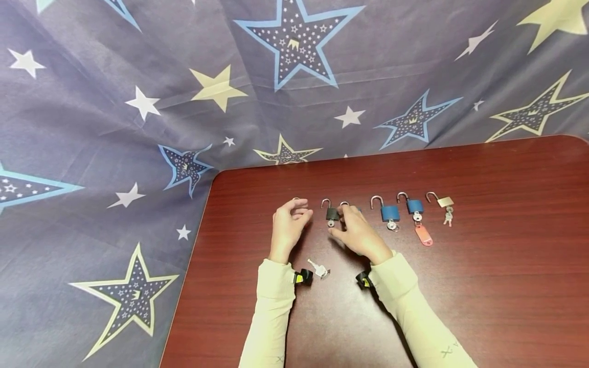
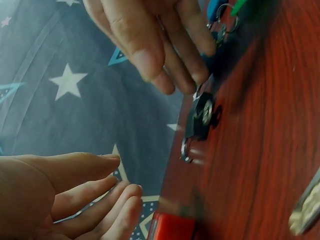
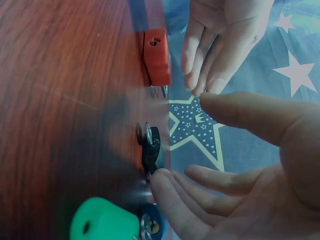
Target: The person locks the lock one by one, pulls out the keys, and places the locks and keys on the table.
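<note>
My left hand [image 1: 287, 227] hovers over the left of the row with fingers loosely bent and nothing in them. A red padlock [image 3: 158, 60], its keyhole bare, lies by that hand and is mostly hidden from the head view. Between the hands lies a small black padlock [image 1: 332, 213], shackle open, with a key in it. My right hand [image 1: 361, 235] is just right of it, fingers relaxed, fingertips close to the black padlock in the right wrist view. Beneath this hand lies a blue padlock [image 3: 159, 216] with a green key tag [image 3: 102, 220].
Loose keys [image 1: 318, 269] lie between the wrists. To the right sit a larger blue padlock [image 1: 390, 213], another blue padlock [image 1: 415, 206] with an orange tag [image 1: 424, 235], and a brass padlock [image 1: 445, 202] with keys. A star-patterned cloth [image 1: 257, 117] hangs behind the table.
</note>
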Motion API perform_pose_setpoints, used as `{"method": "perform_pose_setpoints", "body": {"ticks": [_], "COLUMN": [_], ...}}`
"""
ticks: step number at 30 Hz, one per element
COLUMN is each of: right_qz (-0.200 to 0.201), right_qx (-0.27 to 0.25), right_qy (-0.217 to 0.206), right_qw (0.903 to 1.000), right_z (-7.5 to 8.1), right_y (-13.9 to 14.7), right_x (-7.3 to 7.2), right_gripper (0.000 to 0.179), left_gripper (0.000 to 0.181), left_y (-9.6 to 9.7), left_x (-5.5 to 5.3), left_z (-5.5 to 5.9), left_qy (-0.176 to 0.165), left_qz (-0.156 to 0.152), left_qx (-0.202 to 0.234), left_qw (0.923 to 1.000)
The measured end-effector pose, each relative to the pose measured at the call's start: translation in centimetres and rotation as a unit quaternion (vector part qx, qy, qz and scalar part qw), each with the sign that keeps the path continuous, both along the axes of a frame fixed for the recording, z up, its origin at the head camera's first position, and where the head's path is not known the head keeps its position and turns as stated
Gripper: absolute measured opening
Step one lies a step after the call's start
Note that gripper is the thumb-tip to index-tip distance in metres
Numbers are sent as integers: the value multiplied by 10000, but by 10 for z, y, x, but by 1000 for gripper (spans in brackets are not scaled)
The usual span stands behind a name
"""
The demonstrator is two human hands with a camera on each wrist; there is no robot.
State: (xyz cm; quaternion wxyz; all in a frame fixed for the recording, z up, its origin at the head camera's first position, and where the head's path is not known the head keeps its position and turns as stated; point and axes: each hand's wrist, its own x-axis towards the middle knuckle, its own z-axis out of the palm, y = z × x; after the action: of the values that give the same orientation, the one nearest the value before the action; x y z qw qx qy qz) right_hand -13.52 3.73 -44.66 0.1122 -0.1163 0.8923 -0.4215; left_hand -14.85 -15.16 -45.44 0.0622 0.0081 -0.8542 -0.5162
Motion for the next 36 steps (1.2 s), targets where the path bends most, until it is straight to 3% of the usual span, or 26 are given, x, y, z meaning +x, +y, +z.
{"method": "perform_pose_setpoints", "body": {"ticks": [10,16,22,31,36], "right_qz": [91,125,154,254,297], "right_qx": [-6,-42,37,52,-7], "right_qy": [-137,-165,-214,-180,-161], "right_qw": [9999,9998,9996,9995,9994], "right_z": [-3,-5,-4,-6,-5], "right_y": [1,1,0,0,0], "right_x": [0,-1,-1,-2,-1], "right_gripper": [58,59,60,58,59], "left_gripper": [31,30,36,34,32], "left_y": [12,18,23,26,24], "left_x": [-1,0,3,3,2], "left_z": [-8,-8,-7,-10,-12], "left_qy": [-493,-613,-981,-926,-892], "left_qz": [-493,-717,-1025,-1064,-1108], "left_qx": [-180,-300,-238,-384,-259], "left_qw": [9974,9951,9896,9893,9895]}}
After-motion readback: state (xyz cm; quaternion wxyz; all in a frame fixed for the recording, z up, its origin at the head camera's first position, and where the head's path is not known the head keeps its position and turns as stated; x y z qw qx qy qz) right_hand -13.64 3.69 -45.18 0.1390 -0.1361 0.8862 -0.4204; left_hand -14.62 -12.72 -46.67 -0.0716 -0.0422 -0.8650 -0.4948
